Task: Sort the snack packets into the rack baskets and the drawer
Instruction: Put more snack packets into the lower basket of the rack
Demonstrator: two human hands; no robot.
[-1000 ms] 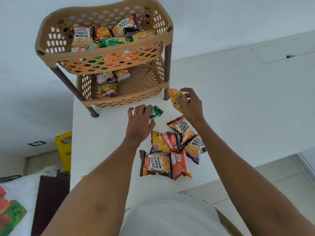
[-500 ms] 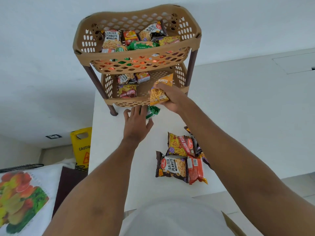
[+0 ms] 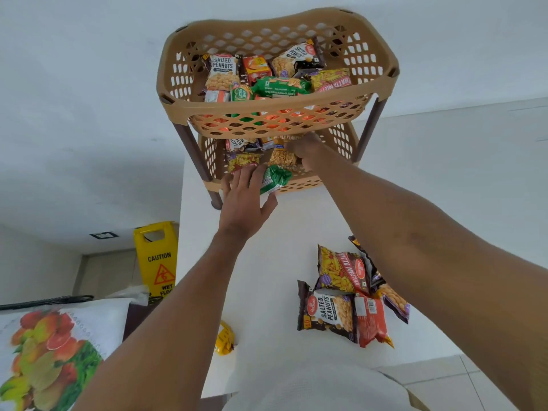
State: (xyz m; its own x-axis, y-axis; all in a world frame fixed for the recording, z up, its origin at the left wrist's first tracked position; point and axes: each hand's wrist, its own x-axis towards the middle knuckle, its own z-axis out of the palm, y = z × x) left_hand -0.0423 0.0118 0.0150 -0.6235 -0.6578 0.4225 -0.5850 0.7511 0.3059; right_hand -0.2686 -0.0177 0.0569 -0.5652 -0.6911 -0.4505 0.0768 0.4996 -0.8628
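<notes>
A tan two-tier rack stands at the far end of the white table. Its top basket [image 3: 382, 81] holds several snack packets. My right hand [image 3: 305, 149] reaches into the lower basket [image 3: 341, 137], gripping a yellow peanut packet [image 3: 281, 157] over the basket floor. My left hand [image 3: 244, 200] holds a green packet [image 3: 274, 179] at the lower basket's front rim. Two other packets [image 3: 241, 161] lie in the lower basket's left part. A pile of packets [image 3: 344, 295] lies on the table near me, partly hidden by my right forearm. No drawer is in view.
A small yellow packet [image 3: 224, 338] sits at the table's left edge near me. A yellow caution sign [image 3: 157, 259] stands on the floor to the left. A fruit-printed cloth [image 3: 50, 351] covers something at lower left. Brown rack legs [image 3: 189, 146] flank the lower basket.
My right hand lifted the yellow packet from the table and carried it into the lower basket. My left hand moved forward with the green packet to the basket's rim.
</notes>
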